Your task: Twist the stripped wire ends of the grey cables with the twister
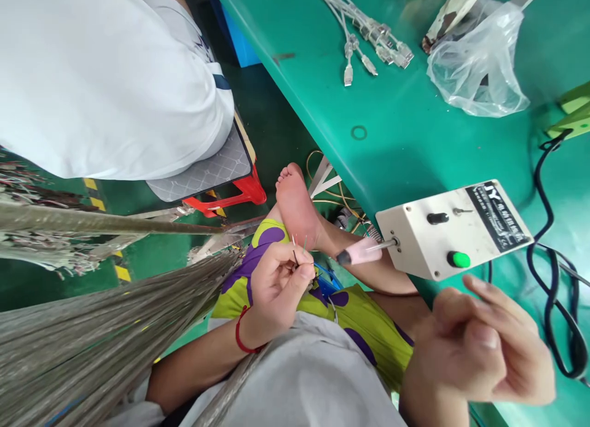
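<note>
My left hand (276,285), a red string round its wrist, is closed in a pinch above my lap. Thin wire ends (295,246) in red, green, white and black stick out between its thumb and index finger; the rest of that cable is mostly hidden. At the lower right, my right hand (479,347) is raised by the table edge with its fingers curled in, slightly blurred, and I see nothing in it. Just beyond it sits a white control box (454,230) with a green button, a black switch and a pink-sleeved shaft (362,252) pointing towards my left hand.
A bundle of USB cables (373,37) and a clear plastic bag (483,64) lie on the green table (322,64). Black cords (548,279) run along the right. Long grey cables (115,329) hang at my left. Another person (115,83) sits close by on a stool (216,169).
</note>
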`<state>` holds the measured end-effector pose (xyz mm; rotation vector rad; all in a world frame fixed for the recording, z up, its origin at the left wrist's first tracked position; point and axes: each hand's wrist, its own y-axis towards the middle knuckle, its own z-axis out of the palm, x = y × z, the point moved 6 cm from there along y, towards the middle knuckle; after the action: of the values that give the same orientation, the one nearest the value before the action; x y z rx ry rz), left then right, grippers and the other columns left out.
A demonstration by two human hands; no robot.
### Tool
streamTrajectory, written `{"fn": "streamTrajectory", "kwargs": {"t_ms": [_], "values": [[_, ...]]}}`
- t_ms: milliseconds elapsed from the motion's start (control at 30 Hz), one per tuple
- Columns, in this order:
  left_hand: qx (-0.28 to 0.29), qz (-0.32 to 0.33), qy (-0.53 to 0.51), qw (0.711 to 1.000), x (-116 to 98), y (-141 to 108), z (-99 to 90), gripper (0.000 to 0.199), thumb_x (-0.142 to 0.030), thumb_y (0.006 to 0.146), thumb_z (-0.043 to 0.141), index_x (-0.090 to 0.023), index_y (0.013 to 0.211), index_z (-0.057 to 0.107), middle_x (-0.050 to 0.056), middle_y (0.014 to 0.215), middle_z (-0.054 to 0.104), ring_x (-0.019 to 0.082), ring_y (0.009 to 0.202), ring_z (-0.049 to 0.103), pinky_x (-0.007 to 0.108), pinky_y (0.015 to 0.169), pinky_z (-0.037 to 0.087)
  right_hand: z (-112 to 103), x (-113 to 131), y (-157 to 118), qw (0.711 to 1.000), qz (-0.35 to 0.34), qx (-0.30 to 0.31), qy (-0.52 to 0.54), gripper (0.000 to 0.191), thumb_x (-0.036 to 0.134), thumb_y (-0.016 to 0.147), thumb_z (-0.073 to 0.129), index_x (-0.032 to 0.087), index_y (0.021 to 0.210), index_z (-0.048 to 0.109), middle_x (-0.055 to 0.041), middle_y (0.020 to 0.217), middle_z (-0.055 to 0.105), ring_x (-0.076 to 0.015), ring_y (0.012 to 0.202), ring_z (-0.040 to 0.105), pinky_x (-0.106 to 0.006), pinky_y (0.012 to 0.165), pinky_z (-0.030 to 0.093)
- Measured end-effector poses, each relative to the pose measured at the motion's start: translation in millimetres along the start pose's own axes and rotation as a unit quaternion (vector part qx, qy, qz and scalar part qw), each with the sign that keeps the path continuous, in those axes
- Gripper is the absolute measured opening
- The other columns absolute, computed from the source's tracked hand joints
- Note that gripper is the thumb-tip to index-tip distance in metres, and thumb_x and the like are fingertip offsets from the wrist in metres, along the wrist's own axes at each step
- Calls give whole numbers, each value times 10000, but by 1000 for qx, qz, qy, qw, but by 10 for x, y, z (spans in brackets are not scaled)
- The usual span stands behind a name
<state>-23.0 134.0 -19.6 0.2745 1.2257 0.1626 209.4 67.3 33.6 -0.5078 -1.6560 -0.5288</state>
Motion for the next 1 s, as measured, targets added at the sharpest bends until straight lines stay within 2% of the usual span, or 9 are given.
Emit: {"fn": "streamTrajectory", "kwargs": {"t_ms": [133, 267, 433, 500, 600, 700, 833, 933, 1000], "values": [[31, 24, 24, 999, -114, 15, 38, 55, -248, 1159, 786, -217, 1132, 749, -6, 876, 732, 102, 675, 638, 199, 651, 585, 400, -256, -169, 992, 73, 86, 55, 469, 611, 1012, 868, 227, 1281, 867, -78, 904, 807, -241, 716, 658, -388, 628, 543], [67, 27, 41, 997, -150, 30, 68, 53, -256, 1177, 762, -222, 1158, 727, -6, 878, 719, 110, 707, 674, 193, 645, 575, 594, -562, -403, 963, 154, 183, 124, 466, 595, 1057, 849, 226, 1341, 845, -43, 863, 763, -185, 661, 545, -328, 595, 452], [77, 21, 57, 995, -106, 30, 41, 67, -271, 1168, 766, -233, 1160, 712, -11, 876, 705, 107, 668, 636, 203, 615, 566, 688, -648, -334, 920, 225, 205, 245, 721, 636, 937, 958, 317, 1556, 773, 2, 914, 659, -172, 687, 453, -299, 595, 406], [76, 27, 68, 994, -96, 38, 30, 67, -241, 1151, 778, -236, 1155, 712, -15, 872, 701, 99, 644, 604, 199, 596, 542, 736, -585, -251, 911, 226, 213, 271, 743, 670, 922, 956, 330, 1561, 786, 3, 893, 638, -182, 696, 443, -315, 612, 419], [76, 37, 78, 993, -85, 58, 23, 98, -199, 1122, 799, -244, 1150, 716, -18, 867, 709, 96, 617, 574, 209, 588, 524, 788, -470, -159, 904, 200, 226, 303, 589, 682, 974, 888, 331, 1446, 853, 10, 823, 578, -184, 673, 410, -329, 611, 416], [78, 36, 78, 993, -66, 81, 25, 121, -182, 1102, 810, -248, 1141, 717, -22, 844, 693, 105, 612, 573, 222, 583, 512, 829, -409, -127, 890, 190, 240, 337, 438, 653, 1008, 849, 362, 1332, 894, 40, 775, 477, -161, 596, 290, -321, 551, 360], [99, 25, 62, 993, -50, 109, 53, 156, -166, 1090, 807, -259, 1138, 692, -31, 838, 675, 105, 598, 554, 224, 564, 485, 878, -404, -111, 869, 201, 250, 377, 390, 628, 1049, 829, 424, 1374, 894, 88, 712, 357, -133, 524, 140, -308, 487, 285], [111, 15, 50, 992, -49, 130, 76, 173, -159, 1086, 811, -261, 1121, 676, -28, 853, 682, 99, 587, 536, 220, 553, 475, 910, -419, -100, 871, 193, 251, 375, 385, 728, 1091, 798, 442, 1321, 914, 131, 630, 191, -114, 469, 60, -279, 450, 186], [114, 10, 49, 992, -45, 143, 85, 175, -156, 1082, 814, -257, 1107, 674, -23, 859, 694, 99, 587, 542, 221, 555, 478, 915, -443, -94, 885, 185, 235, 357, 409, 798, 1078, 795, 454, 1260, 920, 149, 587, 116, -105, 443, 13, -263, 429, 133]]}}
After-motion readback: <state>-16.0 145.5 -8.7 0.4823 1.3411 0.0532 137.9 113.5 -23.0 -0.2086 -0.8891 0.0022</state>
